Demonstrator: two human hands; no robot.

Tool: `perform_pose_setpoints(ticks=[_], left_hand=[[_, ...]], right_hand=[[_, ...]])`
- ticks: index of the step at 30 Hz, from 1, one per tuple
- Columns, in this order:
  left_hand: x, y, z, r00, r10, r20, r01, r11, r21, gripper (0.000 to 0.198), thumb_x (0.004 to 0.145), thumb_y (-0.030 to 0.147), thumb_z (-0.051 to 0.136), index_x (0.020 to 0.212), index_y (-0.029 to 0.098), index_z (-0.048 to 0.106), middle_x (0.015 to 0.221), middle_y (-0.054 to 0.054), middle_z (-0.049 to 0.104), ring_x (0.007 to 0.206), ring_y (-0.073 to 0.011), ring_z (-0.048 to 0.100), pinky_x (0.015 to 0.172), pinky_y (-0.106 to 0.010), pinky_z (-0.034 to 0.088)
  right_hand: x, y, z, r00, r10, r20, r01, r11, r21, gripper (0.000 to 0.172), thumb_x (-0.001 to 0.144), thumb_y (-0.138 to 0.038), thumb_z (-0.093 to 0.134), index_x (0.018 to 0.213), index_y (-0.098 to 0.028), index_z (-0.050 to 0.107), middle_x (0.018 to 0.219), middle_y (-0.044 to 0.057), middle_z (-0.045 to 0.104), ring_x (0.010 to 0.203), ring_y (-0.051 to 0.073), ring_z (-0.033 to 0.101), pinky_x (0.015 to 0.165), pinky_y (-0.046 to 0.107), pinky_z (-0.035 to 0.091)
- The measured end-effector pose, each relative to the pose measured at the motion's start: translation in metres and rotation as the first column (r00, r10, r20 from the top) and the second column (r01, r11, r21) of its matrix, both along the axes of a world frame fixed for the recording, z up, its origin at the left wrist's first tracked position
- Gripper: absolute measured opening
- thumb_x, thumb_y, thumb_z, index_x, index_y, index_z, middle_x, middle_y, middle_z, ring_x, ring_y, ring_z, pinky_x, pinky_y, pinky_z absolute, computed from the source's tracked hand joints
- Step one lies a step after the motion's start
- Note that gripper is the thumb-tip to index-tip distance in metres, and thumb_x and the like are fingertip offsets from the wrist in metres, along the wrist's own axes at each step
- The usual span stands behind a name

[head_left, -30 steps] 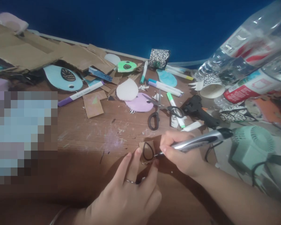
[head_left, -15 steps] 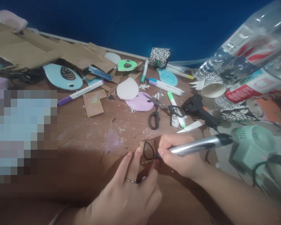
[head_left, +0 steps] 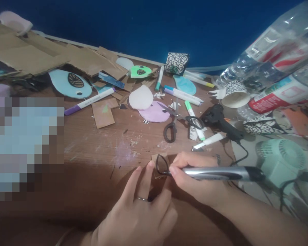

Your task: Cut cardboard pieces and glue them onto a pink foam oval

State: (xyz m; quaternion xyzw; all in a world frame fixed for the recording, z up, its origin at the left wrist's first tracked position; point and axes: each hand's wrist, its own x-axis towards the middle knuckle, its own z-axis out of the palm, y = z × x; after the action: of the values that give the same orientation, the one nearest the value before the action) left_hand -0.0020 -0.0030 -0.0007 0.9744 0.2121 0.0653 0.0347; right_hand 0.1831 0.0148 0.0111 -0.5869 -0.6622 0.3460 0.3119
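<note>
Cardboard piece [head_left: 162, 165], marked with a black teardrop outline, is seen on the desk [head_left: 92, 143], between the two hands, just left of the right grip. Silver pen [head_left: 215, 173] is held in the grip of the right hand [head_left: 199, 186], tip brought to the outline's lower right. Left hand [head_left: 143, 212] is laid down, grip spread wide, cardboard's left edge touched by a fingertip. Scissors [head_left: 176, 119] are placed beyond the right grip, black glue gun [head_left: 217, 118] beyond and to its right
</note>
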Motion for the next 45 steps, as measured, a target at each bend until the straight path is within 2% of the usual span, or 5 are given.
perform_pose_setpoints(ticks=[11,18,31,37,45], left_hand=[[-0.0006,0.0013,0.0021,1.000,-0.001,-0.008,0.001,1.000,0.008,0.035,0.079,0.048,0.045,0.098,0.022,0.057,0.122,-0.005,0.050,0.122,-0.0365,0.035,0.099,-0.052,0.017],[0.0009,0.0016,0.0026,1.000,0.005,-0.002,-0.005,1.000,0.026,0.035,0.078,0.049,0.045,0.097,0.021,0.057,0.122,-0.005,0.050,0.121,-0.0366,0.036,0.099,-0.051,0.016],[0.0006,0.0005,0.0007,1.000,0.005,0.003,-0.005,1.000,0.019,0.035,0.078,0.049,0.046,0.094,0.021,0.058,0.123,-0.005,0.050,0.122,-0.0382,0.034,0.099,-0.053,0.017],[-0.0002,0.0005,0.0011,1.000,0.007,0.010,-0.007,1.000,0.016,0.033,0.077,0.048,0.048,0.093,0.022,0.058,0.121,-0.004,0.051,0.124,-0.0357,0.032,0.101,-0.052,0.014],[-0.0003,0.0002,0.0014,1.000,0.007,0.006,-0.007,1.000,0.019,0.033,0.078,0.048,0.047,0.094,0.021,0.058,0.122,-0.004,0.051,0.123,-0.0373,0.033,0.100,-0.052,0.016]], right_hand=[[-0.0008,0.0056,0.0015,0.994,0.104,0.031,-0.102,0.993,-0.064,0.018,0.074,-0.025,0.056,0.058,-0.017,0.057,0.054,-0.002,0.058,0.047,0.008,0.050,0.045,0.018,0.037],[-0.0007,0.0053,0.0035,0.992,0.119,0.043,-0.115,0.990,-0.079,0.020,0.076,-0.026,0.054,0.059,-0.017,0.057,0.053,-0.002,0.057,0.046,0.007,0.048,0.045,0.019,0.036],[-0.0001,0.0035,0.0036,0.989,0.103,0.109,-0.098,0.994,-0.049,0.021,0.077,-0.023,0.052,0.057,-0.017,0.054,0.051,-0.004,0.053,0.045,0.007,0.045,0.044,0.018,0.033],[0.0004,0.0027,0.0040,0.992,0.083,0.099,-0.081,0.996,-0.031,0.024,0.077,-0.022,0.051,0.053,-0.017,0.049,0.049,-0.004,0.050,0.044,0.007,0.043,0.043,0.019,0.032],[-0.0022,0.0005,0.0012,0.992,0.006,0.125,-0.010,0.999,0.033,0.025,0.076,-0.022,0.050,0.051,-0.017,0.048,0.047,-0.003,0.049,0.043,0.007,0.041,0.043,0.019,0.032]])
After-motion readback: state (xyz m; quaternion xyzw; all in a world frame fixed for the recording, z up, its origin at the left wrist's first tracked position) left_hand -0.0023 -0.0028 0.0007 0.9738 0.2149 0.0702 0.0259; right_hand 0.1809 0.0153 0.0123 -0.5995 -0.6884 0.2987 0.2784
